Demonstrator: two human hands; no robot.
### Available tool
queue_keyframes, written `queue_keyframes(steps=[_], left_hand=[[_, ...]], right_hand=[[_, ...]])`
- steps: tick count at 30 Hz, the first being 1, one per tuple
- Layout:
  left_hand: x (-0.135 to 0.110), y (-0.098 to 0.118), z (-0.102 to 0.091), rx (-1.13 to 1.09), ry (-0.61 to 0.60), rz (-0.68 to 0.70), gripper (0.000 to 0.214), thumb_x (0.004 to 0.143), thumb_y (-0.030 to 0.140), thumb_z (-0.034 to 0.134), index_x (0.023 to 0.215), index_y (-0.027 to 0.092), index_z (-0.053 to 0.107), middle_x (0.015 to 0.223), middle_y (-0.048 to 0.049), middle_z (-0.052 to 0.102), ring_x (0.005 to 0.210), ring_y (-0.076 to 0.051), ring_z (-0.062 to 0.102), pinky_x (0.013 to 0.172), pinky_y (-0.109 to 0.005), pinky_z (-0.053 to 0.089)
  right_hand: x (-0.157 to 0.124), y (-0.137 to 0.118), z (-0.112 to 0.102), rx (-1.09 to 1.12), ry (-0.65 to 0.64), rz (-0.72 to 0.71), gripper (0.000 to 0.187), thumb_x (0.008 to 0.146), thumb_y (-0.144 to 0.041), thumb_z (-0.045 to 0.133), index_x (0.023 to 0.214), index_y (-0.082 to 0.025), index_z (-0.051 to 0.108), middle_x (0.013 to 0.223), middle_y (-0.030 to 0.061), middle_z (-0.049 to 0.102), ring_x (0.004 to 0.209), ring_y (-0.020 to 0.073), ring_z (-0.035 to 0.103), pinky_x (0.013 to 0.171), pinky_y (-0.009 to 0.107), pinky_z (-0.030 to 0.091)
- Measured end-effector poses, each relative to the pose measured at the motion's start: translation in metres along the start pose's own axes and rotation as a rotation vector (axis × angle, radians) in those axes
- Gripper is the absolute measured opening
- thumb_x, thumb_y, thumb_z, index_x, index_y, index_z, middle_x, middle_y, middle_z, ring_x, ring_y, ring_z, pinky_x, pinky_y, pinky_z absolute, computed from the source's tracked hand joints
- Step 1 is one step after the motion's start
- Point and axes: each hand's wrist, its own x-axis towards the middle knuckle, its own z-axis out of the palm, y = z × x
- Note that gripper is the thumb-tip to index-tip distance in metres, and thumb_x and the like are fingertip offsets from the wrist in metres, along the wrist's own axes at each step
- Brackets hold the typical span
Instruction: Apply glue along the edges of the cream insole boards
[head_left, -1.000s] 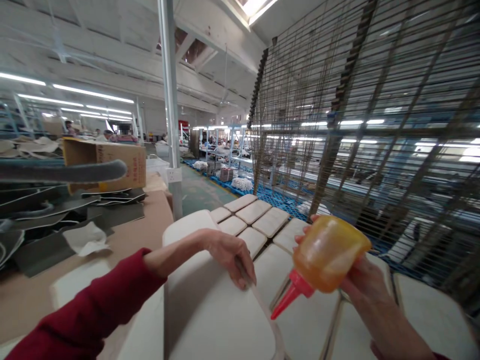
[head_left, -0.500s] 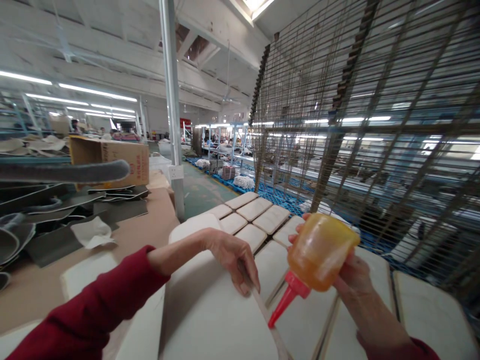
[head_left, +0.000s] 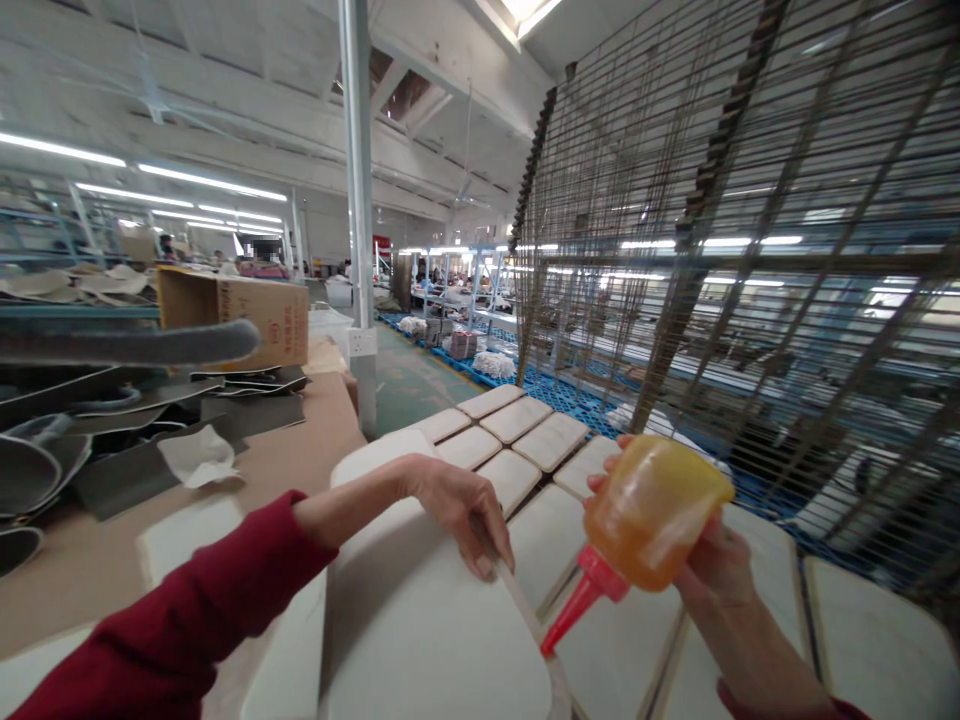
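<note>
My left hand [head_left: 463, 515] pinches the right edge of a white rounded panel [head_left: 427, 620], thumb and fingers closed on its pale rim. In my right hand [head_left: 716, 560] is a squeeze bottle [head_left: 652, 510] of amber liquid, tipped nozzle-down. Its red nozzle [head_left: 574, 610] points at the panel's edge, closer to me than my left fingers; the tip appears to touch the rim. Under and beyond lie several similar white panels [head_left: 536, 435] in rows, with narrow dark gaps between them. Most of my right fingers are hidden behind the bottle.
At left, a brown-covered table [head_left: 330, 410] carries dark sheet pieces [head_left: 247, 415] and a cardboard box [head_left: 262, 320]. A grey post [head_left: 358, 200] stands ahead. To the right rises a wire mesh rack [head_left: 637, 220], near blue pallets [head_left: 577, 395].
The view has turned slightly left. The nozzle tip sits a little farther along the rim from my left hand, closer to the panel's near corner. Both hands keep their hold.
</note>
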Motion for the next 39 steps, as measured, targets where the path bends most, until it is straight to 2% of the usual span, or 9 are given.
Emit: queue_keyframes(steps=[7, 13, 17, 20, 23, 26, 32, 35, 39], left_hand=[[-0.011, -0.009, -0.005, 0.010, 0.073, 0.029, 0.059, 0.060, 0.053, 0.080, 0.100, 0.008, 0.075, 0.088, -0.0045, 0.075, 0.083, -0.021, 0.068, 0.078, -0.026, 0.054], [-0.024, -0.014, -0.007, -0.003, 0.158, 0.014, 0.060, 0.060, 0.053, 0.080, 0.098, 0.006, 0.075, 0.082, -0.0029, 0.073, 0.079, -0.019, 0.066, 0.078, -0.024, 0.052], [-0.034, -0.020, -0.009, -0.015, 0.225, -0.001, 0.058, 0.060, 0.054, 0.080, 0.094, 0.007, 0.075, 0.080, -0.0028, 0.073, 0.075, -0.017, 0.064, 0.074, -0.023, 0.052], [-0.041, -0.024, -0.009, -0.016, 0.271, -0.024, 0.056, 0.060, 0.055, 0.079, 0.092, 0.009, 0.075, 0.076, -0.0009, 0.071, 0.068, -0.013, 0.060, 0.065, -0.019, 0.050], [-0.048, -0.024, -0.008, -0.016, 0.340, -0.035, 0.053, 0.060, 0.056, 0.078, 0.088, 0.011, 0.075, 0.069, 0.0019, 0.068, 0.063, -0.009, 0.055, 0.060, -0.016, 0.045], [-0.054, -0.024, -0.005, -0.018, 0.381, -0.029, 0.052, 0.062, 0.058, 0.077, 0.085, 0.011, 0.073, 0.067, 0.0025, 0.066, 0.062, -0.009, 0.053, 0.059, -0.017, 0.044], [-0.060, -0.032, 0.000, 0.013, 0.475, -0.028, 0.054, 0.065, 0.061, 0.074, 0.086, 0.012, 0.071, 0.063, 0.0027, 0.060, 0.059, -0.008, 0.047, 0.053, -0.016, 0.036], [-0.061, -0.035, 0.002, -0.008, 0.507, -0.042, 0.055, 0.065, 0.063, 0.072, 0.084, 0.012, 0.070, 0.061, 0.0032, 0.056, 0.058, -0.007, 0.044, 0.051, -0.017, 0.034], [-0.065, -0.038, 0.003, -0.013, 0.519, -0.060, 0.053, 0.065, 0.064, 0.071, 0.078, 0.012, 0.067, 0.058, 0.0049, 0.051, 0.056, -0.006, 0.040, 0.050, -0.017, 0.029]], right_hand=[[-0.006, -0.002, 0.021, -0.149, 0.165, -0.037, 0.075, 0.050, -0.059, 0.083, 0.115, -0.029, 0.064, 0.109, 0.0055, 0.068, 0.095, 0.0279, 0.063, 0.081, 0.043, 0.054], [-0.004, 0.011, -0.001, -0.148, 0.245, -0.096, 0.077, 0.056, -0.062, 0.077, 0.124, -0.033, 0.058, 0.117, 0.0087, 0.065, 0.105, 0.0366, 0.061, 0.088, 0.056, 0.049], [-0.008, 0.017, -0.006, -0.117, 0.364, -0.134, 0.082, 0.054, -0.061, 0.079, 0.128, -0.032, 0.056, 0.118, 0.0107, 0.065, 0.105, 0.0392, 0.061, 0.096, 0.063, 0.042], [-0.017, 0.016, 0.002, -0.106, 0.385, -0.134, 0.083, 0.054, -0.057, 0.081, 0.129, -0.033, 0.053, 0.125, 0.0092, 0.062, 0.110, 0.0366, 0.059, 0.098, 0.060, 0.042], [-0.028, 0.016, 0.010, -0.105, 0.367, -0.088, 0.080, 0.056, -0.054, 0.082, 0.128, -0.035, 0.053, 0.138, 0.0057, 0.051, 0.124, 0.0359, 0.048, 0.099, 0.056, 0.044], [-0.034, 0.018, 0.013, -0.121, 0.429, -0.106, 0.075, 0.057, -0.056, 0.082, 0.124, -0.036, 0.056, 0.147, 0.0011, 0.040, 0.131, 0.0357, 0.039, 0.100, 0.053, 0.044], [-0.029, 0.019, 0.021, -0.155, 0.419, -0.220, 0.065, 0.071, -0.051, 0.075, 0.130, -0.041, 0.051, 0.127, -0.0021, 0.061, 0.124, 0.0258, 0.050, 0.114, 0.044, 0.028], [-0.028, 0.022, 0.027, -0.106, 0.452, -0.210, 0.070, 0.065, -0.050, 0.080, 0.128, -0.044, 0.052, 0.128, -0.0051, 0.060, 0.120, 0.0263, 0.053, 0.117, 0.045, 0.019], [-0.029, 0.029, 0.025, -0.105, 0.487, -0.177, 0.062, 0.064, -0.051, 0.080, 0.121, -0.040, 0.058, 0.136, -0.0067, 0.053, 0.126, 0.0281, 0.048, 0.115, 0.048, 0.024]])
